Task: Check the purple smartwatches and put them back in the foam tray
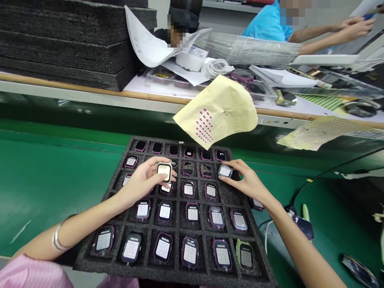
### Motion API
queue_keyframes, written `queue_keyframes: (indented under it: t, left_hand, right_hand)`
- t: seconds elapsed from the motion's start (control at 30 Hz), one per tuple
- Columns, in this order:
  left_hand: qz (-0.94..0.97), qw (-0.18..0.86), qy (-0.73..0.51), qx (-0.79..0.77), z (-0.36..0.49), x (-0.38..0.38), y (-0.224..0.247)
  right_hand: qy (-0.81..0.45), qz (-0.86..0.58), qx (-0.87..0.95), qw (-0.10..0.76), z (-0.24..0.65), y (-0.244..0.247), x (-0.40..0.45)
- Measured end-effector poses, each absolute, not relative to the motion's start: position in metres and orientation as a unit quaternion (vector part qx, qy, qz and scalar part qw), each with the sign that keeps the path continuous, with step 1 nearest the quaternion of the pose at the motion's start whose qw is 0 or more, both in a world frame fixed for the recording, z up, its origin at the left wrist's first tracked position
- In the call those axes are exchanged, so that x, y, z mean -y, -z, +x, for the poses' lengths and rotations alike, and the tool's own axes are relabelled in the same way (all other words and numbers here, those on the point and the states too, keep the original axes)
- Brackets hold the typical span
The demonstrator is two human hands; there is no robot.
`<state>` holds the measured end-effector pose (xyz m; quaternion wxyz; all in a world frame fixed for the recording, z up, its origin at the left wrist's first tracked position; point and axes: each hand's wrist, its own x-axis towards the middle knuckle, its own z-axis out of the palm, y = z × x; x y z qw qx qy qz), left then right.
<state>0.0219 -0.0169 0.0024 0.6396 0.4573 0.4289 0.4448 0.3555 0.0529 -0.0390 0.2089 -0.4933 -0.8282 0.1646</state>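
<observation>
A black foam tray with square compartments holds several smartwatches, most with lit white screens. My left hand is closed on a light-cased watch with a lit yellowish screen, held above the tray's left part, the thumb on its screen. At the tray's right side, my right hand pinches a second watch by its edges, over the second row from the back. Whether that watch touches the foam I cannot tell. A green-cased watch lies in the front right compartment.
Black foam trays are stacked on the shelf at the back left. A yellow sheet hangs over the shelf edge. Cables and a watch lie on the green table to the right. A person in blue is behind the shelf.
</observation>
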Motion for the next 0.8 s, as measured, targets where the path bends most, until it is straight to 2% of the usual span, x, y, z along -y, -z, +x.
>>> queue_keyframes:
  t: [0.13,0.3,0.5,0.7,0.8]
  left_hand:
    - [0.461,0.636,-0.437,-0.437,0.025,0.016,0.0]
    - [0.5,0.615,-0.413,-0.449,0.029,0.015,0.012]
    - [0.608,0.505,-0.398,-0.466,0.028,0.021,0.021]
    - [0.63,0.478,-0.401,-0.463,0.026,0.024,0.016]
    - [0.62,0.484,-0.412,-0.459,0.025,0.024,0.015]
  right_hand:
    - [-0.145,-0.479,0.846,0.183,0.368,0.039,-0.056]
    - [-0.116,-0.469,0.852,0.203,0.334,0.031,-0.054]
    - [-0.125,-0.519,0.811,0.238,0.287,0.06,-0.059]
    - [-0.228,-0.482,0.797,0.285,0.278,0.039,-0.056]
    - [-0.369,-0.429,0.757,0.326,0.267,0.016,-0.046]
